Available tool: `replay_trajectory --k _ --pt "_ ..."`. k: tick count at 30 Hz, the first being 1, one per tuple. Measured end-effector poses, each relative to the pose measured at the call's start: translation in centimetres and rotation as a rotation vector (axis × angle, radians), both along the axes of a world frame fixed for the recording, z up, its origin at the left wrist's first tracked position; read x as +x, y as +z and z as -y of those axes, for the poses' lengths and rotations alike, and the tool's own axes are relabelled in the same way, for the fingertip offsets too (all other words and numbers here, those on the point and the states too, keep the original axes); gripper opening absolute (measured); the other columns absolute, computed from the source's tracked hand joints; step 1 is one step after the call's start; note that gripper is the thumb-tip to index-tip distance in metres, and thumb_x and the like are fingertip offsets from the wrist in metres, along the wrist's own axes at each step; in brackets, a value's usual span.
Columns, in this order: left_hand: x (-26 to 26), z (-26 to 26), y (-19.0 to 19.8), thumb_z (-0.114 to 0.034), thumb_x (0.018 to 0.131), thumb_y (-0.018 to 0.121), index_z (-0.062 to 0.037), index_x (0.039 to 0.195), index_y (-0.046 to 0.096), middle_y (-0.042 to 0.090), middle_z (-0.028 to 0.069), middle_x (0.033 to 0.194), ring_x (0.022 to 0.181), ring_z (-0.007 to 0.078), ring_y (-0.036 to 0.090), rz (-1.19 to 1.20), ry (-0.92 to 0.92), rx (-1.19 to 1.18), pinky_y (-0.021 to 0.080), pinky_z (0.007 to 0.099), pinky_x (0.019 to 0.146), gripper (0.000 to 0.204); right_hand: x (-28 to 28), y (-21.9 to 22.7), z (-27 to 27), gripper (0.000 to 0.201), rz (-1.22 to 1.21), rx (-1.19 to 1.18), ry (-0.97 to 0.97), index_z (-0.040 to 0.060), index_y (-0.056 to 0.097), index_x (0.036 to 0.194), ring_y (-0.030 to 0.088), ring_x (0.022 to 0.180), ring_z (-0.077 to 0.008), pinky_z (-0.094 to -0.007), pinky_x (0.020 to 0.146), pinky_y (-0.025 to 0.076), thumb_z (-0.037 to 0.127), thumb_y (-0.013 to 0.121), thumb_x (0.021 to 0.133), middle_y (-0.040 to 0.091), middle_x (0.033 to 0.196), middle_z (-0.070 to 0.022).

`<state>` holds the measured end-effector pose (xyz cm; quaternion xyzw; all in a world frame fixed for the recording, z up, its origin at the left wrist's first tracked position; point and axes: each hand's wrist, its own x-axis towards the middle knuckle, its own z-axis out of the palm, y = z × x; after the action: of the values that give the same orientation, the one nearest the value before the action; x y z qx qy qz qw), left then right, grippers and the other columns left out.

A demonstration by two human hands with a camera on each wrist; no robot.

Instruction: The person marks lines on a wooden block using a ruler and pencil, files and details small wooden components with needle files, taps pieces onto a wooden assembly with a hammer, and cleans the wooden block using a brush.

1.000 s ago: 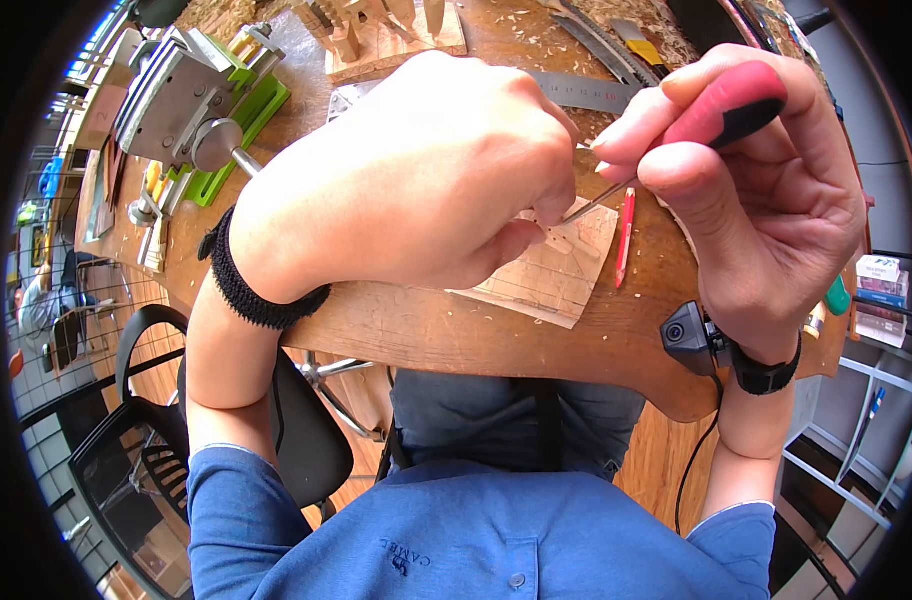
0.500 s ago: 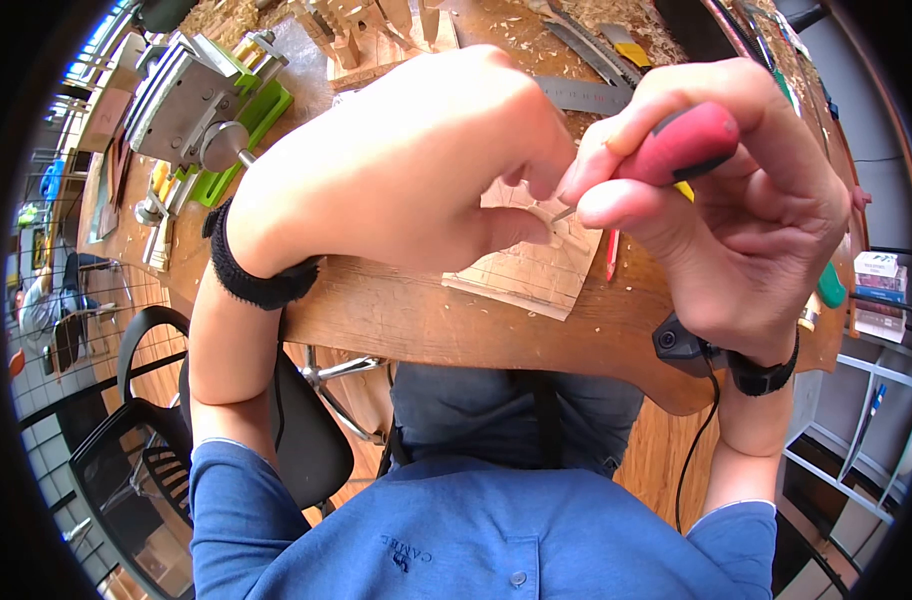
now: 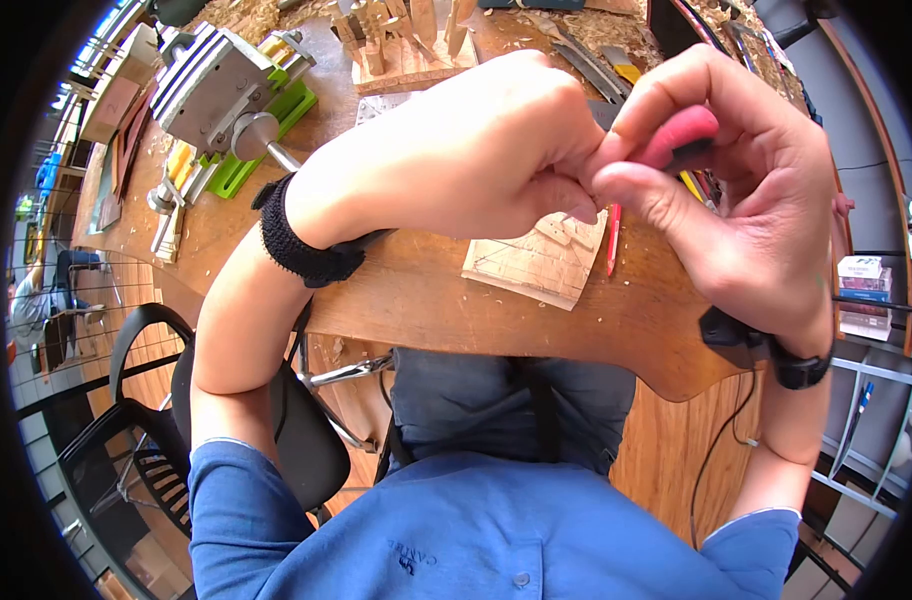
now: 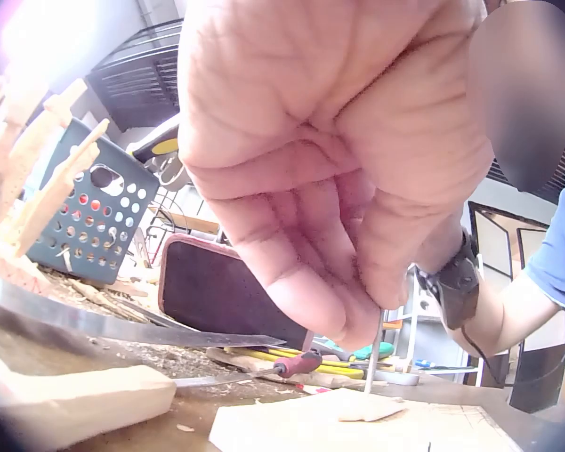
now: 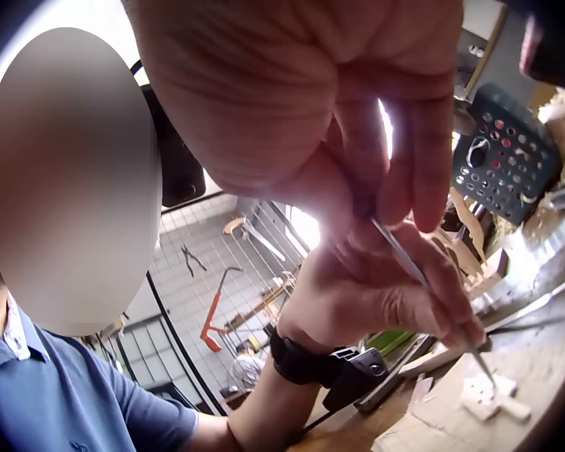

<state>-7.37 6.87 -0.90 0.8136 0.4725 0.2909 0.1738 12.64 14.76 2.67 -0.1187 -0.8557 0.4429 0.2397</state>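
Note:
My right hand holds a slim tool by its red and black handle, pinched between thumb and fingers. From it runs a thin metal shaft, pinched low down by the thumb and fingers of my left hand. At the shaft's end, the tip meets a small pale wooden piece with tiny holes. That piece lies on a flat wooden board with pencil lines. In the head view the hands meet over the board and hide the shaft.
A red pencil lies right of the board. Behind stand upright carved wooden pieces on a block; a metal vise on a green base is at the left. A perforated basket stands at the back, with wood shavings about.
The hands have come closer together, so the shaft between them no longer shows in the head view. The red handle has swung left and partly behind the right fingers. The head view has shifted slightly.

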Motion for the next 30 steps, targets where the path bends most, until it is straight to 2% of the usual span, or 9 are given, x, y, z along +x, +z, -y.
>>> replay_trajectory --k 3,6,7,9,11,13,15,25,30 --pt "0.5 -0.2 -0.6 -0.004 0.072 0.08 0.0009 0.081 0.073 0.066 0.02 0.07 0.071 0.0406 0.067 0.113 -0.032 0.018 0.052 0.0445 0.064 0.013 -0.5 2.5 0.8 0.025 0.085 0.139 -0.015 -0.003 0.062 0.098 0.067 0.081 -0.0134 -0.0235 0.076 0.055 -0.013 0.075 0.079 0.067 0.092 -0.0076" --pt "0.7 -0.3 -1.3 0.0 0.07 0.078 0.0028 0.081 0.073 0.069 0.0205 0.072 0.073 0.0397 0.069 0.134 -0.044 0.155 0.054 0.0431 0.067 0.013 -1.6 5.1 0.0 0.011 0.403 0.698 0.253 -0.0034 0.063 0.083 0.066 0.076 -0.0318 -0.0345 0.065 0.053 -0.006 0.068 0.073 0.062 0.082 -0.0176" --pt "0.8 -0.3 -1.5 0.001 0.07 0.077 0.0033 0.082 0.073 0.069 0.0209 0.073 0.073 0.0398 0.069 0.158 -0.052 0.205 0.055 0.0431 0.068 0.013 -2.0 5.2 -0.1 0.011 0.403 0.702 0.25 -0.0034 0.063 0.083 0.066 0.076 -0.0318 -0.0345 0.065 0.053 -0.006 0.068 0.073 0.062 0.082 -0.0176" --pt "0.6 -0.7 -2.1 0.003 0.071 0.077 0.0048 0.081 0.071 0.069 0.0215 0.073 0.072 0.0398 0.069 0.157 -0.058 0.284 0.055 0.0422 0.067 0.012 -2.5 5.6 -0.1 0.007 0.4 1.13 0.29 -0.0032 0.065 0.079 0.065 0.072 -0.0363 -0.0417 0.062 0.051 0.0 0.064 0.073 0.065 0.077 -0.0201" --pt "0.0 -1.2 -2.0 0.003 0.074 0.077 0.0058 0.08 0.069 0.068 0.022 0.073 0.072 0.0397 0.069 0.236 -0.161 0.113 0.055 0.0412 0.066 0.011 -3.2 6.0 0.8 0.007 0.525 1.123 0.298 -0.0038 0.066 0.077 0.066 0.071 -0.0372 -0.0424 0.063 0.053 0.001 0.065 0.073 0.065 0.074 -0.0212" --pt "0.1 -0.6 -1.8 0.002 0.076 0.078 0.0052 0.083 0.068 0.068 0.0223 0.074 0.072 0.0397 0.069 0.128 -0.076 0.266 0.055 0.0407 0.065 0.013 -4.0 6.3 1.7 0.008 0.766 1.088 0.321 -0.005 0.069 0.073 0.069 0.068 -0.0389 -0.0438 0.066 0.057 0.003 0.066 0.071 0.066 0.07 -0.0234" --pt "0.3 -0.7 -2.2 -0.001 0.076 0.08 0.0039 0.087 0.069 0.069 0.0223 0.075 0.074 0.0404 0.069 0.236 -0.064 0.307 0.055 0.0418 0.066 0.016 -4.6 6.6 2.3 0.008 0.79 1.102 0.311 -0.0051 0.069 0.073 0.069 0.069 -0.0391 -0.0438 0.066 0.057 0.002 0.066 0.071 0.066 0.07 -0.0236" --pt "-0.3 -0.8 -2.1 -0.003 0.076 0.078 0.0037 0.088 0.07 0.069 0.0236 0.076 0.075 0.041 0.069 0.125 -0.051 0.203 0.056 0.0444 0.069 0.016 -5.6 6.6 4.6 0.007 0.989 1.093 0.181 -0.0066 0.07 0.073 0.07 0.071 -0.0414 -0.0445 0.068 0.058 -0.003 0.066 0.069 0.066 0.071 -0.0259" --pt "-0.3 -0.8 -1.5 -0.003 0.077 0.077 0.0046 0.087 0.07 0.069 0.0238 0.076 0.072 0.0407 0.069 0.175 -0.065 0.129 0.057 0.0436 0.068 0.015 -5.1 6.8 3.6 0.004 0.829 0.892 0.289 -0.0064 0.068 0.07 0.069 0.069 -0.0414 -0.0444 0.067 0.058 -0.005 0.065 0.067 0.065 0.068 -0.0259"
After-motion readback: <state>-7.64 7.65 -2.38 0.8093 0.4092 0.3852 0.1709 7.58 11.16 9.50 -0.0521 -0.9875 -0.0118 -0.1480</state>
